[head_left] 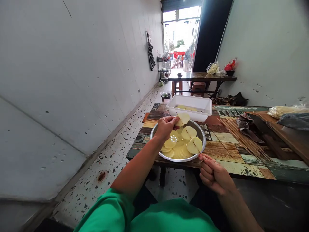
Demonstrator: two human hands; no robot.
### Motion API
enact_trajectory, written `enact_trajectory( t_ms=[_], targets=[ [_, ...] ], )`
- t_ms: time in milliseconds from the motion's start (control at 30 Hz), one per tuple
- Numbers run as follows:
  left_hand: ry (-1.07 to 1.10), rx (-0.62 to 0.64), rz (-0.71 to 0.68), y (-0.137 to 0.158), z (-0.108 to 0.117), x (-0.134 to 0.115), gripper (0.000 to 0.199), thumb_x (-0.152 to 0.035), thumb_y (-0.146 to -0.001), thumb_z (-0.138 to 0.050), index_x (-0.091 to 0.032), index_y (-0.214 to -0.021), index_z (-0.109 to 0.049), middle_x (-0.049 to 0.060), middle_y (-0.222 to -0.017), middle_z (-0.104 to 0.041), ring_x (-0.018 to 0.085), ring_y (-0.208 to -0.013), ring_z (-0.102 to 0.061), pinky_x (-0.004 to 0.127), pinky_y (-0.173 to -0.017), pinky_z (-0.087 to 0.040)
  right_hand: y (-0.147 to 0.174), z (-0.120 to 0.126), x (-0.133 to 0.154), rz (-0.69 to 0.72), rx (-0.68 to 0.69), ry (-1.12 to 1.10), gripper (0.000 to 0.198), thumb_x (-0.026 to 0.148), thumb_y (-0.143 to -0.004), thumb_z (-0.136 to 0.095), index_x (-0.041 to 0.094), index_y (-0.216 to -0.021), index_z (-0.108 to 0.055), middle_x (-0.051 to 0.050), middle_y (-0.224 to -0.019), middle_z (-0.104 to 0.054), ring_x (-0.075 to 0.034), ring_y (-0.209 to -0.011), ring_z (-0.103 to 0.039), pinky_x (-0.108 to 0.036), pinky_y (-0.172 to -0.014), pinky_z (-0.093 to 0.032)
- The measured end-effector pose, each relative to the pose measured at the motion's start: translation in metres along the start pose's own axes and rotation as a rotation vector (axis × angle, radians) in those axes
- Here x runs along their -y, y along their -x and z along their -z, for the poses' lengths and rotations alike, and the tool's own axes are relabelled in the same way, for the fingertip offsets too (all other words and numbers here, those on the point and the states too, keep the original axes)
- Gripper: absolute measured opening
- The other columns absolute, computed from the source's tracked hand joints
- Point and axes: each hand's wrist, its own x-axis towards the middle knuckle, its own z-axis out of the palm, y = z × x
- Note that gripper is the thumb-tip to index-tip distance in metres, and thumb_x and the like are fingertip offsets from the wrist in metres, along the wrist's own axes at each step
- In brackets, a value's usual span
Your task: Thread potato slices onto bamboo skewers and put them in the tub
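A thin wooden skewer (199, 151) runs through several pale yellow potato slices (194, 146), tilted above a metal basin (203, 135). My right hand (214, 172) is closed around its lower end, just outside the basin's near right rim. Over the far side of the basin, my left hand (167, 127) pinches the uppermost potato slice (183, 118) near the skewer's other end. Loose potato slices (178, 151) lie in liquid inside the basin. Behind it stands a white plastic tub (202, 112) with more slices at the bottom.
To the right on the patterned table (223, 151) lie a bundle of bare skewers (238, 138), a crumpled cloth (246, 125), a dark cleaver-like blade (267, 137) and a wooden board (287, 135) with bags. A wall (72, 80) runs along the left. Another table (193, 76) stands farther back.
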Motion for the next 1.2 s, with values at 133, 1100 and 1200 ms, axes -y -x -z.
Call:
enact_trajectory(
  t_ms=[133,1100,1200],
  targets=[
    [-0.009,0.002,0.003,0.001,-0.001,-0.002,0.011,-0.020,-0.074,-0.074,-0.011,-0.070,-0.070,-0.001,-0.055,-0.062,0.007,-0.041,-0.053,0.020,-0.044,-0.037,-0.001,-0.001,-0.001,-0.012,-0.009,-0.064,0.031,0.049,-0.075,-0.073,0.021,-0.081,-0.061,0.014,-0.043,-0.017,-0.005,-0.034,-0.010,-0.019,-0.030,-0.016],
    [0.235,0.197,0.195,0.023,-0.003,0.027,0.051,-0.052,-0.055,-0.088,-0.011,-0.080,-0.072,0.004,-0.068,-0.066,0.009,-0.058,-0.056,0.022,-0.057,-0.044,-0.014,-0.008,-0.018,0.304,-0.267,0.335,0.045,0.062,-0.085,-0.060,0.017,-0.089,-0.062,0.008,-0.051,-0.030,-0.008,-0.046,-0.027,-0.021,-0.041,-0.020],
    [0.167,0.234,0.140,0.034,-0.009,0.030,0.048,-0.051,-0.054,-0.088,-0.012,-0.077,-0.073,0.003,-0.069,-0.066,0.010,-0.061,-0.057,0.023,-0.062,-0.047,-0.017,-0.015,-0.009,0.219,-0.167,0.101,0.044,0.061,-0.078,-0.067,0.019,-0.086,-0.059,0.011,-0.048,-0.025,-0.006,-0.042,-0.020,-0.020,-0.039,-0.016]
  ],
)
